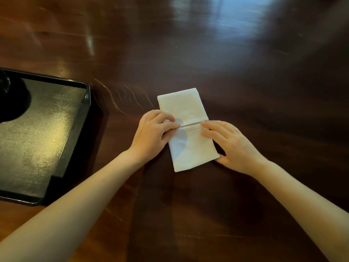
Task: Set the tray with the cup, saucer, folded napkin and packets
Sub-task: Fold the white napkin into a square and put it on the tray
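Note:
A white cloth napkin point(186, 110) lies folded into a long rectangle on the dark wooden table, with two hemmed edges meeting across its middle. My left hand point(153, 131) pinches the napkin's left side at that seam. My right hand point(232, 144) lies flat with fingertips pressing the seam's right end and the thumb at the napkin's near right corner. A black tray point(86, 103) sits to the left. A dark round object point(11, 99) rests on the tray's far left, cut off by the frame. I see no saucer or packets.
The glossy wooden table point(226, 63) stretches beyond and to the right of the napkin, with window glare at the far right. About a hand's width of table separates the tray's right rim from my left hand.

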### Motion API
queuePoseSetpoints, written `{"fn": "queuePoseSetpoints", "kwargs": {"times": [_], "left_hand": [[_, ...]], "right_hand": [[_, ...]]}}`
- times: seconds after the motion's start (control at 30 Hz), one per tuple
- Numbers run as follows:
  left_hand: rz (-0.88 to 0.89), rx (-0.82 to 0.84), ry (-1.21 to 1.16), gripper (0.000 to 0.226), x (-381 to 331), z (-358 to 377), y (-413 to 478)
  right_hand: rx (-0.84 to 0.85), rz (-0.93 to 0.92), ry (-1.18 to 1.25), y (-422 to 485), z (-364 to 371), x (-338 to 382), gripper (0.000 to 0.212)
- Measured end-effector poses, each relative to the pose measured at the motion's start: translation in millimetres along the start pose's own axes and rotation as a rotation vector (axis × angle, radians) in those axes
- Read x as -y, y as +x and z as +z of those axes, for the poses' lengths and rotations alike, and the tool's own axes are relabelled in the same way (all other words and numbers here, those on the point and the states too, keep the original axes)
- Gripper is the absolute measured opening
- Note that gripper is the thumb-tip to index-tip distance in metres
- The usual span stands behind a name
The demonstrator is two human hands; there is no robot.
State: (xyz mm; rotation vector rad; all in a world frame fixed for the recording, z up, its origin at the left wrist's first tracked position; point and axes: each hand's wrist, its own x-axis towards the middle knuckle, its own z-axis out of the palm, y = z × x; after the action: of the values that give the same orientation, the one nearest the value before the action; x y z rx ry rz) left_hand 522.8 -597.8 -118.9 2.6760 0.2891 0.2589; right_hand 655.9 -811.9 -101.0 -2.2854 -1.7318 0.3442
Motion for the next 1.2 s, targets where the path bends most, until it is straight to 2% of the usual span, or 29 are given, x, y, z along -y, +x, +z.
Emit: {"fn": "queuePoseSetpoints", "kwargs": {"times": [0.1, 0.27, 0.33, 0.47, 0.57, 0.63, 0.7, 0.83, 0.9, 1.0, 1.2], "left_hand": [[0.013, 0.012, -0.003, 0.03, 2.2, -0.1, -0.6], [0.043, 0.032, -0.001, 0.031, 5.0, -0.1, -1.8], [0.069, 0.051, 0.023, 0.029, 7.9, -0.7, -4.7], [0.12, 0.126, 0.029, 0.049, 15.4, -6.6, -14.9], [0.121, 0.163, 0.012, 0.054, 15.9, -10.9, -18.3], [0.085, 0.118, -0.002, 0.055, 11.8, -9.4, -15.8], [0.039, 0.003, -0.032, 0.045, 6.2, -3.9, -11.2], [-0.156, -0.174, -0.109, 0.044, -3.4, 7.1, -2.7], [-0.224, -0.2, -0.172, 0.047, -5.6, 9.8, -1.4], [-0.312, -0.18, -0.264, 0.049, -7.4, 10.4, -0.2], [-0.545, -0.212, -0.412, 0.046, -18.2, 3.9, 10.4]], "right_hand": [[0.036, 0.028, -0.01, 9.2, -3.7, -7.9, 0.06], [-0.092, -0.019, -0.026, 17.0, -1.2, -11.6, 0.035], [-0.144, -0.006, 0.054, 21.1, -1.1, -13.2, 0.028], [-0.204, 0.117, 0.275, 30.2, -4.1, -12.8, 0.026], [-0.272, 0.232, 0.389, 36.6, -5.4, -7.1, 0.023], [-0.298, 0.297, 0.412, 39.3, -4.7, -4.2, 0.022], [-0.329, 0.339, 0.406, 40.6, -2.5, -1.6, 0.021], [-0.377, 0.415, 0.488, 42.5, 2.0, -0.4, 0.017], [-0.311, 0.415, 0.548, 41.3, 2.3, -2.1, 0.016], [-0.21, 0.382, 0.52, 42.1, 4.4, -4.4, 0.031], [-0.279, 0.488, 0.493, 57.2, 7.1, 1.3, 0.013]]}}
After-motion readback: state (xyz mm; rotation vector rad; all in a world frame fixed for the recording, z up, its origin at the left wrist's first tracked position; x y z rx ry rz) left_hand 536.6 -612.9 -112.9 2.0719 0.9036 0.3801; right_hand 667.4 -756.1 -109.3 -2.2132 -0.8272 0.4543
